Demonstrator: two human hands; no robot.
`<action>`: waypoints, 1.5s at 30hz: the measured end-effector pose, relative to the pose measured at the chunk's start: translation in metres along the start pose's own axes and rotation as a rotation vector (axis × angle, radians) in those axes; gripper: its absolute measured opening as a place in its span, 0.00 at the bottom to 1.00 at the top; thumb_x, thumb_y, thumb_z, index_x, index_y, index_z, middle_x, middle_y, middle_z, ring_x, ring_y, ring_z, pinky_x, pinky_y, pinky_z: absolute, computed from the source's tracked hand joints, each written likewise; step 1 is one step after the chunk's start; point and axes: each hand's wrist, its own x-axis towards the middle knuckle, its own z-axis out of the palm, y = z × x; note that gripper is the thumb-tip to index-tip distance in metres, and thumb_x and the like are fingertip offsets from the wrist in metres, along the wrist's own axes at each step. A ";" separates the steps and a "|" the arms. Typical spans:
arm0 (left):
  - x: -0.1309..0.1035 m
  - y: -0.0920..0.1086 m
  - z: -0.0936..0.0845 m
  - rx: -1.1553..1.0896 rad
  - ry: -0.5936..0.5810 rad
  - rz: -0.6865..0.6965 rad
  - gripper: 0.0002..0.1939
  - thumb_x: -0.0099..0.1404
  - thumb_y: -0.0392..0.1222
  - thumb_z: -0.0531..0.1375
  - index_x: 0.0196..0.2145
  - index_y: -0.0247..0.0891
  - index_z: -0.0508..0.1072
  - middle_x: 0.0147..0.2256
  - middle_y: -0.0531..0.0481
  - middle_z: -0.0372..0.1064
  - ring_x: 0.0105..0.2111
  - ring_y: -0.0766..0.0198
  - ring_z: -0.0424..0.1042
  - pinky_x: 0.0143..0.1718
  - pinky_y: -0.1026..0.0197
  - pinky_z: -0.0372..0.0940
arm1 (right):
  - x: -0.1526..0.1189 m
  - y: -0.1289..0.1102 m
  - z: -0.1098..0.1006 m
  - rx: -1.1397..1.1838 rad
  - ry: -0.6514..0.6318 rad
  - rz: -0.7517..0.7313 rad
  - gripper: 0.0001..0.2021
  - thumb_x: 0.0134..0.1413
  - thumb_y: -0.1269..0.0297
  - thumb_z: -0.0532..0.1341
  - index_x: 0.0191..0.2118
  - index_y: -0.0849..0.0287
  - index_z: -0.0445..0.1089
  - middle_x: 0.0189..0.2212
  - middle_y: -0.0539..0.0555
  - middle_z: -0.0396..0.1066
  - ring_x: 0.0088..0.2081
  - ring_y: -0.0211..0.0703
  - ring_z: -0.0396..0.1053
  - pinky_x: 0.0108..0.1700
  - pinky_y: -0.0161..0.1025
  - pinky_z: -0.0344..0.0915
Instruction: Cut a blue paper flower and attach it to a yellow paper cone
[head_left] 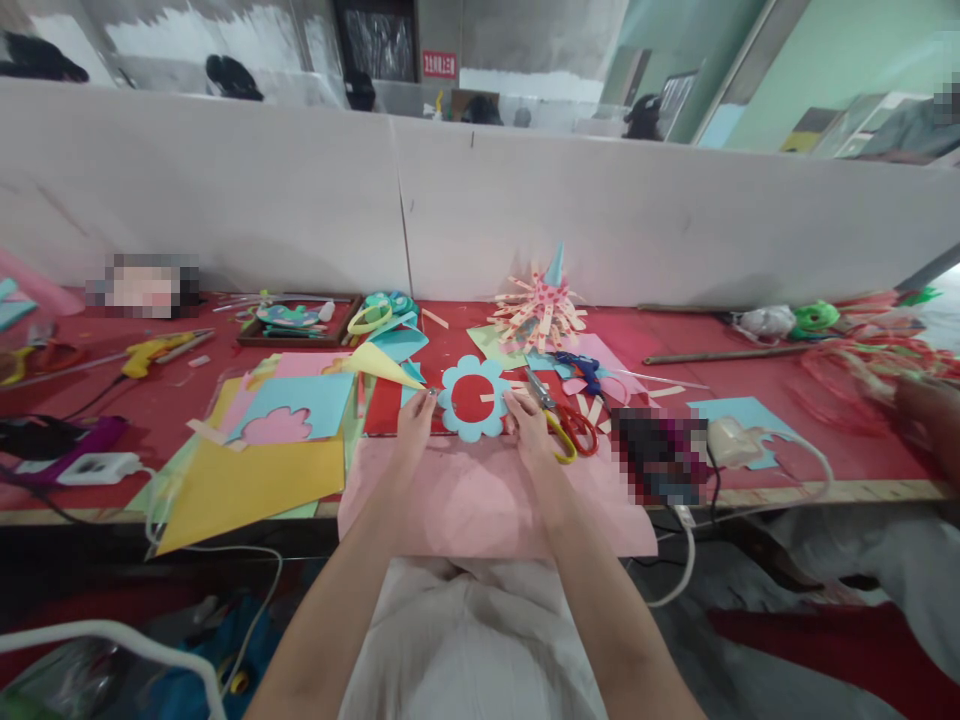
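Obs.: L hand (418,415) & R hand (527,418) grip flower (471,432) at opp. edges, prob. to steady it, back from counter (855,455) front edge; scissors (549,398) by R hand, presumably for reach.

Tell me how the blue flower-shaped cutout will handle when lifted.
The blue cutout is probably light: it looks like thin paper or card. It appears flat between the left hand and right hand, so may hold its shape. Its large central hole leaves a narrow band that might bend.
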 end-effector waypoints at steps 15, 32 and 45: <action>0.080 0.004 -0.066 1.061 -0.007 0.318 0.24 0.54 0.24 0.51 0.47 0.35 0.69 0.63 0.35 0.46 0.64 0.43 0.37 0.59 0.33 0.33 | 0.000 0.000 0.001 0.033 0.007 -0.038 0.14 0.40 0.51 0.65 0.29 0.57 0.71 0.08 0.41 0.56 0.11 0.30 0.49 0.16 0.32 0.45; 0.107 0.025 -0.089 1.184 -0.319 0.563 0.15 0.52 0.25 0.50 0.30 0.41 0.70 0.35 0.46 0.73 0.47 0.54 0.68 0.61 0.40 0.37 | 0.000 0.003 0.002 0.074 0.085 -0.124 0.16 0.39 0.51 0.65 0.30 0.59 0.70 0.13 0.44 0.62 0.14 0.29 0.50 0.17 0.32 0.48; 0.048 0.034 -0.011 -0.003 -0.044 0.057 0.28 0.47 0.46 0.65 0.46 0.37 0.65 0.37 0.45 0.72 0.36 0.58 0.73 0.37 0.57 0.68 | -0.001 -0.004 0.001 0.189 0.265 -0.111 0.16 0.43 0.51 0.61 0.31 0.60 0.70 0.30 0.55 0.72 0.25 0.36 0.67 0.20 0.31 0.57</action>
